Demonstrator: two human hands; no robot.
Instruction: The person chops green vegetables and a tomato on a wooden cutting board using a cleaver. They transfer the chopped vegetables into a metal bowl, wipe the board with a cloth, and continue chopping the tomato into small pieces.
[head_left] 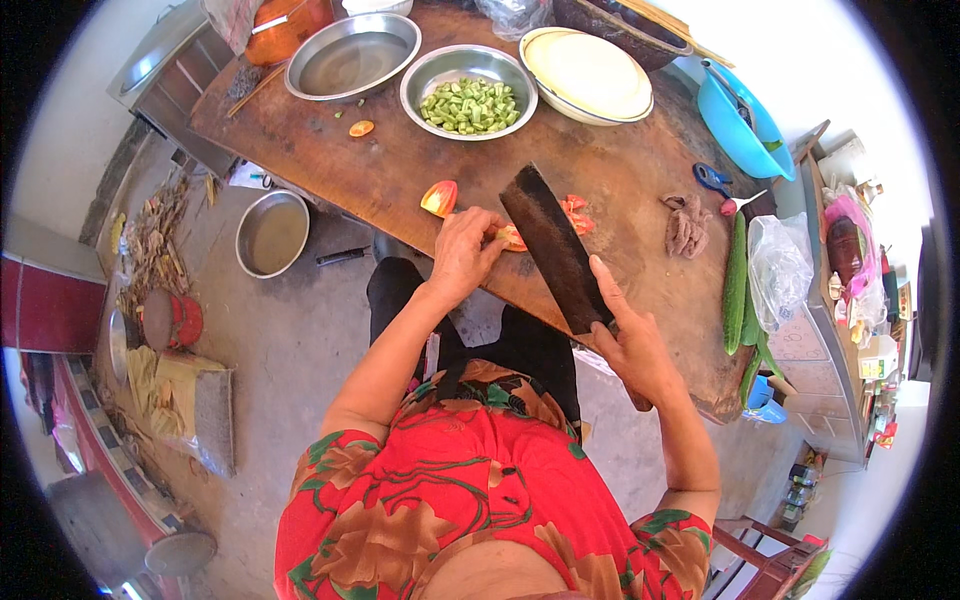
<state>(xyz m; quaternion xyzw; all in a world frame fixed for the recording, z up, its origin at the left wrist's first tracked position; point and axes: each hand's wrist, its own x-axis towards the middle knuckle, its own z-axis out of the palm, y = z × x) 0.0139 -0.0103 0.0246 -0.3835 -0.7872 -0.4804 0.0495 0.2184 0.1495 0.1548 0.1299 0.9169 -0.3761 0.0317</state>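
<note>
My right hand (638, 350) is closed around the handle of a broad, dark cleaver (545, 235). The blade slants over the wooden table (340, 170) near its front edge. Left of the blade, the fingers of my left hand (465, 255) press on a piece of tomato (513, 239), partly hidden under them. Just beyond that hand lies a larger tomato wedge (438, 198), red with a pale yellowish cut side. Several chopped tomato pieces (579, 214) sit on the far side of the blade.
Along the back stand a metal bowl of chopped green vegetable (468, 108), a metal basin of water (352, 55) and a cream lidded bowl (585, 75). At the right are a crumpled cloth (686, 225), cucumbers (736, 290), blue scissors (712, 180) and a blue basin (740, 125).
</note>
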